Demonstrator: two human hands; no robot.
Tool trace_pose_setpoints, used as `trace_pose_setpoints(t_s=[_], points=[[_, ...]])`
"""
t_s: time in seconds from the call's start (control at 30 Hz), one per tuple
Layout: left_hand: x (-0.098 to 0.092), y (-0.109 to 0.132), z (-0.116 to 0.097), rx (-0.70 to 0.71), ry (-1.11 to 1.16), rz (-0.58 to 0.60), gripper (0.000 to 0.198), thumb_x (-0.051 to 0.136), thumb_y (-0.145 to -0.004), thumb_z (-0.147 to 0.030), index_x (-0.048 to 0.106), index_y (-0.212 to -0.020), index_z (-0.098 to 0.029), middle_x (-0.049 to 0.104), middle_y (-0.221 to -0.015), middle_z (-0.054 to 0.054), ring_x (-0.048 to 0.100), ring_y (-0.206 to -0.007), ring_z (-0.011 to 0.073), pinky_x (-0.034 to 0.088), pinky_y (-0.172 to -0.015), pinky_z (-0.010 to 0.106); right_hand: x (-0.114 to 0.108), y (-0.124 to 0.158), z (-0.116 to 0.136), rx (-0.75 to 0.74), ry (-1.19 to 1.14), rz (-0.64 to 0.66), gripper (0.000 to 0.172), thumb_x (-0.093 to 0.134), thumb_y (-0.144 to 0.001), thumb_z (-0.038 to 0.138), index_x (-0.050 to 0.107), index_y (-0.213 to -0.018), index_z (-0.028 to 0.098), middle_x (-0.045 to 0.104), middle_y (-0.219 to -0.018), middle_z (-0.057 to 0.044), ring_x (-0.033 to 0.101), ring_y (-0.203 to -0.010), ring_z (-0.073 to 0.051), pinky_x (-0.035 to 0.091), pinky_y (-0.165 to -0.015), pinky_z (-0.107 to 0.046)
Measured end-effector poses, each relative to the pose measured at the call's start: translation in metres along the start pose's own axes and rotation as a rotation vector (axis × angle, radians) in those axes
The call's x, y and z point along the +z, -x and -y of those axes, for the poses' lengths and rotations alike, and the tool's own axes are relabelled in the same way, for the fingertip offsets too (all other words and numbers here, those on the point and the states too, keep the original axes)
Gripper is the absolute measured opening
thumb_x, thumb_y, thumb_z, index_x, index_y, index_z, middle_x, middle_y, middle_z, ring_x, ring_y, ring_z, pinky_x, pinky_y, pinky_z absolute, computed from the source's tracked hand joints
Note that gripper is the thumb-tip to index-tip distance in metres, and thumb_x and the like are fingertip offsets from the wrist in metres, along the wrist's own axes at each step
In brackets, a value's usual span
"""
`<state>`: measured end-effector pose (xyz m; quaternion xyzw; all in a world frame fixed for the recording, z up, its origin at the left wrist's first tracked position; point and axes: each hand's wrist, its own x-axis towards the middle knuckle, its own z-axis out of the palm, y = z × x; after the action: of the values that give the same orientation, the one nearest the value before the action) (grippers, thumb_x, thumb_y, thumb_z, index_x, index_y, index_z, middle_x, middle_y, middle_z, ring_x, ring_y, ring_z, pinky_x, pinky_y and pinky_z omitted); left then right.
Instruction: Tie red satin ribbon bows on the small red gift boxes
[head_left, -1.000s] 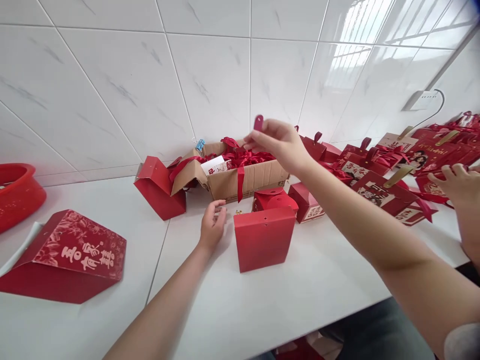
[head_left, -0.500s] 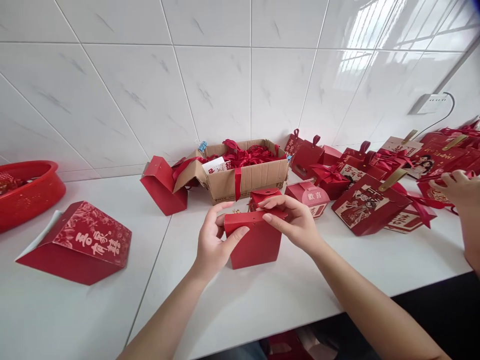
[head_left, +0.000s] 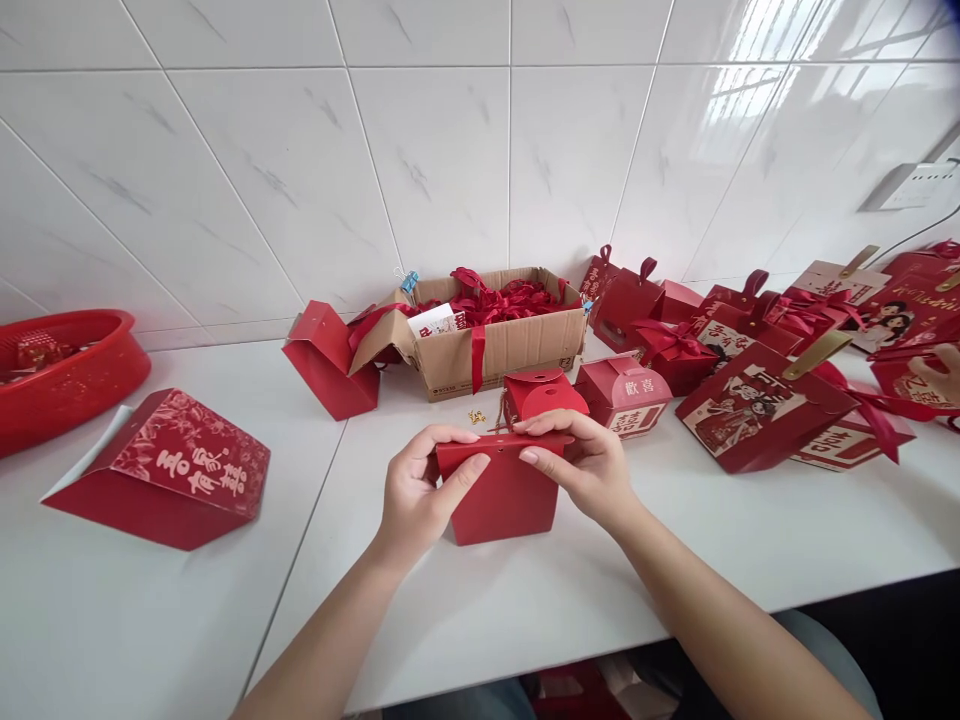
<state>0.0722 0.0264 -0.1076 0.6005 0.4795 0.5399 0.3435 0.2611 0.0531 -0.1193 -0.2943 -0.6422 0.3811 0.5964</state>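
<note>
A red paper gift box (head_left: 504, 498) stands upright on the white table in front of me, its plain side facing me. My left hand (head_left: 427, 490) pinches its top left corner, thumb on the near side and fingers behind. At the top right, my right hand (head_left: 585, 465) pinches the folded top edge in the same way. A small hole shows in the top edge between my thumbs. Just behind it sit a small red box with a rounded flap (head_left: 544, 393) and some tiny gold pieces (head_left: 477, 417).
A cardboard box (head_left: 502, 355) of red ribbons stands by the tiled wall. Red boxes lie at left (head_left: 187, 470) and beside the carton (head_left: 334, 360). A red plastic basket (head_left: 112, 365) is far left. Several decorated gift boxes (head_left: 757, 410) crowd the right, where another person's hand (head_left: 943, 375) shows.
My right fingers have come down flatter on the top edge, which now looks pressed together. The view has shifted slightly right. The other person's hand has moved toward the right edge.
</note>
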Motion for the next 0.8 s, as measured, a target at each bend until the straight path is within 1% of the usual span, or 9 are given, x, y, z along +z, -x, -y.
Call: trace_pose_setpoints(t_s=[0.13,0.2,0.27,0.33,0.43,0.5,0.63,0.7,0.8], points=[[0.000,-0.001,0.000,0.095,-0.073,-0.002,0.014,0.068,-0.079,-0.035,0.065,-0.079,-0.022,0.063,-0.093,0.004,0.063,-0.088,0.0188,0.054,-0.068,0.027,0.001,0.002,0.001,-0.021,0.049,-0.016,0.010,0.076,-0.075,0.025,0.069,-0.083,0.025,0.076,-0.083,-0.002,0.071,-0.078,-0.019,0.058,-0.066,-0.032],[0.001,0.001,0.000,0.084,-0.049,0.016,0.013,0.067,-0.081,-0.035,0.066,-0.080,-0.021,0.065,-0.101,0.006,0.063,-0.097,0.0209,0.055,-0.075,0.029,0.001,0.002,0.001,-0.041,0.062,-0.018,0.010,0.076,-0.075,0.024,0.069,-0.082,0.025,0.076,-0.082,-0.002,0.071,-0.077,-0.019,0.058,-0.065,-0.031],[0.001,0.003,0.000,0.032,-0.005,0.042,0.014,0.066,-0.082,-0.035,0.064,-0.083,-0.021,0.069,-0.099,0.006,0.065,-0.096,0.0216,0.056,-0.074,0.030,-0.001,0.003,0.001,-0.072,0.080,-0.015,0.010,0.075,-0.076,0.024,0.070,-0.085,0.026,0.076,-0.083,-0.002,0.071,-0.078,-0.020,0.059,-0.068,-0.033],[0.002,0.004,0.000,-0.002,0.011,0.050,0.016,0.066,-0.083,-0.036,0.063,-0.083,-0.020,0.071,-0.091,0.006,0.067,-0.089,0.0210,0.056,-0.070,0.030,-0.005,0.003,0.002,-0.133,0.095,0.030,0.010,0.070,-0.081,0.025,0.071,-0.091,0.027,0.076,-0.089,-0.003,0.071,-0.085,-0.021,0.059,-0.075,-0.036],[0.004,0.006,0.000,0.012,-0.019,0.028,0.017,0.067,-0.081,-0.037,0.064,-0.081,-0.020,0.072,-0.082,0.004,0.067,-0.076,0.0182,0.054,-0.062,0.027,-0.014,0.004,0.003,-0.206,0.045,0.177,0.026,0.052,-0.091,0.034,0.071,-0.108,0.027,0.074,-0.109,-0.006,0.067,-0.104,-0.025,0.057,-0.086,-0.042],[0.005,0.007,0.000,0.029,-0.026,0.006,0.017,0.068,-0.081,-0.036,0.064,-0.080,-0.020,0.072,-0.079,0.003,0.066,-0.071,0.0165,0.053,-0.058,0.025,-0.017,0.004,0.004,-0.217,0.016,0.222,0.034,0.043,-0.096,0.036,0.071,-0.113,0.027,0.071,-0.116,-0.007,0.065,-0.111,-0.026,0.056,-0.091,-0.046],[0.007,0.008,-0.001,0.048,-0.010,0.005,0.013,0.068,-0.080,-0.033,0.065,-0.079,-0.021,0.072,-0.078,0.002,0.065,-0.069,0.0149,0.053,-0.059,0.024,-0.015,0.004,0.008,-0.225,0.091,0.126,0.024,0.057,-0.090,0.023,0.073,-0.107,0.030,0.073,-0.110,-0.005,0.070,-0.098,-0.023,0.059,-0.086,-0.042],[0.008,0.009,-0.001,0.054,0.004,0.013,0.012,0.069,-0.080,-0.032,0.065,-0.080,-0.021,0.073,-0.084,0.003,0.067,-0.077,0.0165,0.055,-0.065,0.026,-0.012,0.004,0.009,-0.244,0.137,0.116,0.027,0.065,-0.084,0.018,0.073,-0.107,0.031,0.073,-0.110,-0.005,0.071,-0.095,-0.022,0.061,-0.082,-0.039],[0.009,0.009,-0.001,0.038,0.040,0.032,0.012,0.068,-0.081,-0.032,0.065,-0.081,-0.020,0.074,-0.095,0.006,0.069,-0.088,0.0195,0.056,-0.070,0.028,-0.010,0.005,0.010,-0.256,0.176,0.136,0.034,0.067,-0.082,0.015,0.069,-0.112,0.030,0.073,-0.108,-0.005,0.070,-0.098,-0.022,0.059,-0.085,-0.039]])
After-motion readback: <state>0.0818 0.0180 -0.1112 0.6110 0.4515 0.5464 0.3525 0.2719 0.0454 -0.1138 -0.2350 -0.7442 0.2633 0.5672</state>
